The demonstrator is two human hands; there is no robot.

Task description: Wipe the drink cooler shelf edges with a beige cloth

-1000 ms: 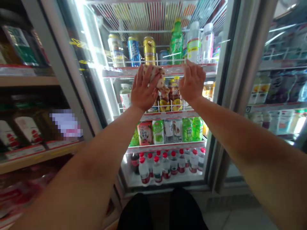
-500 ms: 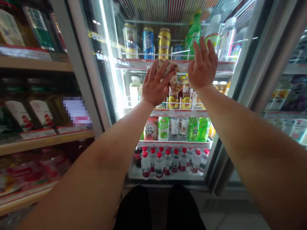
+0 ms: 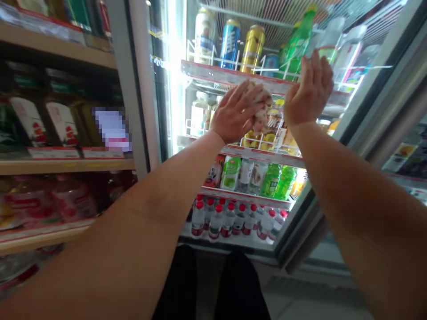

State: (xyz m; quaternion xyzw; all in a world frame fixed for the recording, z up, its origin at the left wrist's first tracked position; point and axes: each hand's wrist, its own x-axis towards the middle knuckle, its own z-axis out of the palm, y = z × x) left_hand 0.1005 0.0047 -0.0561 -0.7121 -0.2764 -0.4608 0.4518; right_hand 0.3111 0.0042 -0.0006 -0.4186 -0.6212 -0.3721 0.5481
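Observation:
My left hand (image 3: 235, 115) is pressed over a crumpled, pale cloth with brownish spots (image 3: 259, 122), which bunches out past the fingertips. Cloth and hand are in front of the second shelf of a lit drinks fridge, just below the top shelf edge (image 3: 230, 76). To the right, my right hand (image 3: 310, 91) is raised with its palm forward and fingers extended, holding nothing. It overlaps the lower part of a green bottle (image 3: 298, 44). Whether a glass pane lies between the hands and the drinks is hard to make out.
Cans, including a gold one (image 3: 252, 49) and a blue one (image 3: 230, 43), stand on the top shelf. Green bottles (image 3: 271, 180) fill part of a lower shelf, above red-capped water bottles (image 3: 216, 222). Wooden shelves (image 3: 66, 166) with bottles flank the fridge; a metal door frame (image 3: 300, 240) stands right.
The view has turned and tilted, so the fridge appears slanted. Both hands appear farther right in the picture, and the cloth is slightly lower against the top shelf edge.

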